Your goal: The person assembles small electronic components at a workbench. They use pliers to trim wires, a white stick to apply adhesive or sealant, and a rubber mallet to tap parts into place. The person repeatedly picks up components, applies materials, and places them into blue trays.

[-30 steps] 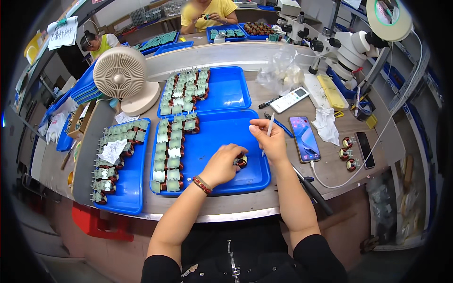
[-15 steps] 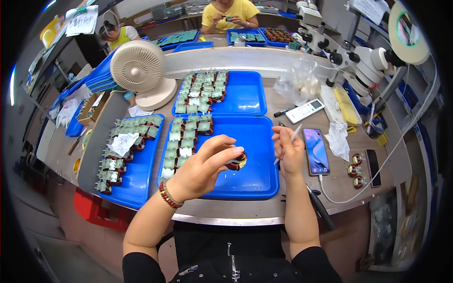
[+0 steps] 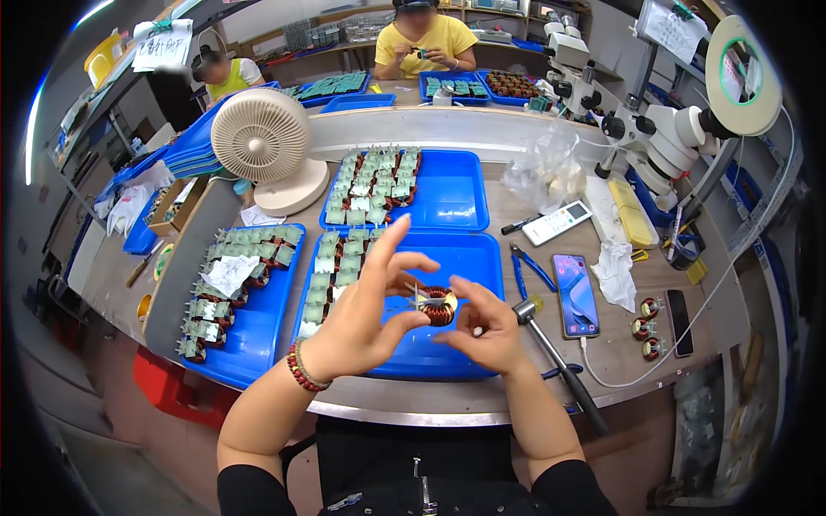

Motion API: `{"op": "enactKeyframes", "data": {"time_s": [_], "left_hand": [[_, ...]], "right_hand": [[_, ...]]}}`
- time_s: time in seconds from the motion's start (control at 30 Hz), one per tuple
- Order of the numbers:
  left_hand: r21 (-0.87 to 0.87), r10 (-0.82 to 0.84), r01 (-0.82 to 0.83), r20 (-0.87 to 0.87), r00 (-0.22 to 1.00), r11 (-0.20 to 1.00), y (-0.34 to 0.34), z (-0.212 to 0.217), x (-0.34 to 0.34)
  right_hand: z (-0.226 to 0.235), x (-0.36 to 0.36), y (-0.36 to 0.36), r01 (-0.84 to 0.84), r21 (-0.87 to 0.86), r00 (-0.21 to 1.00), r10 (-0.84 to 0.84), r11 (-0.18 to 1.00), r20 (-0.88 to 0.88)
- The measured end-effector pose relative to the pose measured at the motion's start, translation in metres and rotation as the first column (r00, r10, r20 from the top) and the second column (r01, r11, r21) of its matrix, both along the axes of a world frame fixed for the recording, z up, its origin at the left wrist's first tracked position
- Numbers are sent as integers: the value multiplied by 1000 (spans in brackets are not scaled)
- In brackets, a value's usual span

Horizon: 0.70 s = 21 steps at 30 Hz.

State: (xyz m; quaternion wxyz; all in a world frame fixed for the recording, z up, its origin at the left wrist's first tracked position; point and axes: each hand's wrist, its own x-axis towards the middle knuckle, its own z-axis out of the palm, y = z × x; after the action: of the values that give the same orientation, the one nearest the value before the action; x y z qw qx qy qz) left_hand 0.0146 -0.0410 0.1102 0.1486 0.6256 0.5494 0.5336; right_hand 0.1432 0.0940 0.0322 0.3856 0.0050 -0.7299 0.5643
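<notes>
My left hand (image 3: 357, 310) pinches a copper-wound toroid coil (image 3: 439, 311) above the middle blue tray (image 3: 430, 365), with its index finger raised. The coil has pale yellow patches, and thin pins stick out toward my left fingers. From the right, my right hand (image 3: 492, 340) is closed around a slim white stick (image 3: 477, 331), of which just an end shows. Its index finger and thumb reach to the coil's right side; whether they press on it I cannot tell. Rows of coils with green plates (image 3: 325, 279) fill the tray's left part, partly behind my left hand.
More such coils sit in the left tray (image 3: 274, 322) and far tray (image 3: 460, 189). Right of my hand lie a hammer (image 3: 559, 365), blue pliers (image 3: 532, 268), a phone (image 3: 575, 297) and several loose coils (image 3: 644, 328). A fan (image 3: 262, 138) stands far left; a co-worker (image 3: 426, 47) sits opposite.
My right hand has moved left to the coil, uncovering the pliers and hammer. The coil has turned, showing its windings and pins. My left index finger has lifted, and the view has shifted slightly.
</notes>
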Motion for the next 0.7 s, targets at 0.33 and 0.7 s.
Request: {"op": "enactKeyframes", "data": {"time_s": [0.33, 0.7], "left_hand": [[-552, 280, -43, 353, 893, 833, 41, -7, -9], [-411, 61, 202, 543, 837, 889, 32, -32, -15]], "right_hand": [[-18, -8, -7, 168, 296, 984, -142, 940, -108], [-16, -3, 8, 61, -66, 966, -43, 996, 256]]}}
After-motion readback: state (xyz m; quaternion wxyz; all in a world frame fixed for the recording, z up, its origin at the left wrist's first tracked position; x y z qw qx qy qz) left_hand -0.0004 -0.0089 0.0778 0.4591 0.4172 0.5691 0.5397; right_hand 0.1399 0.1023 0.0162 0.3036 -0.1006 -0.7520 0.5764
